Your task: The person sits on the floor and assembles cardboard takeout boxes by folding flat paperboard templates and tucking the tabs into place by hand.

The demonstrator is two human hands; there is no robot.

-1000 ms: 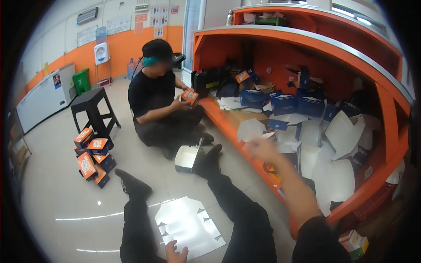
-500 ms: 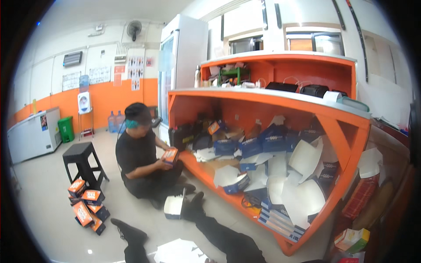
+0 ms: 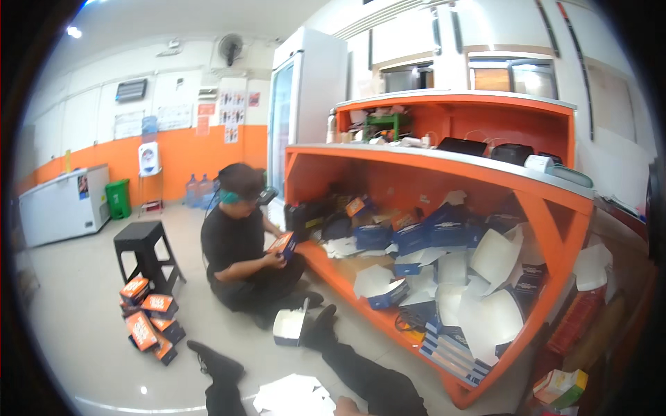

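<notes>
White cardboard [image 3: 295, 396], looking like an unfolded box, lies between my outstretched legs at the lower edge. Just right of it, a small part of my right hand [image 3: 345, 407] shows; its fingers are mostly cut off by the frame, so its grip is unclear. My left hand is out of view. Past my feet, an open box [image 3: 287, 327] with a white inside and dark blue wall stands on the floor. Across from me a co-worker [image 3: 239, 243] sits on the floor, holding an orange and blue box [image 3: 282, 245] in both hands.
Several closed orange and blue boxes [image 3: 143, 330] are piled beside a black stool [image 3: 147, 241]. On the right, an orange counter [image 3: 548, 229] holds many opened blue and white boxes [image 3: 496, 320] on its lower shelf. A yellow and green carton [image 3: 560, 388] sits at the lower right.
The view has shifted, so the whole room sits farther right in the picture. More of my right hand shows beside the white cardboard. The co-worker's box is tilted differently.
</notes>
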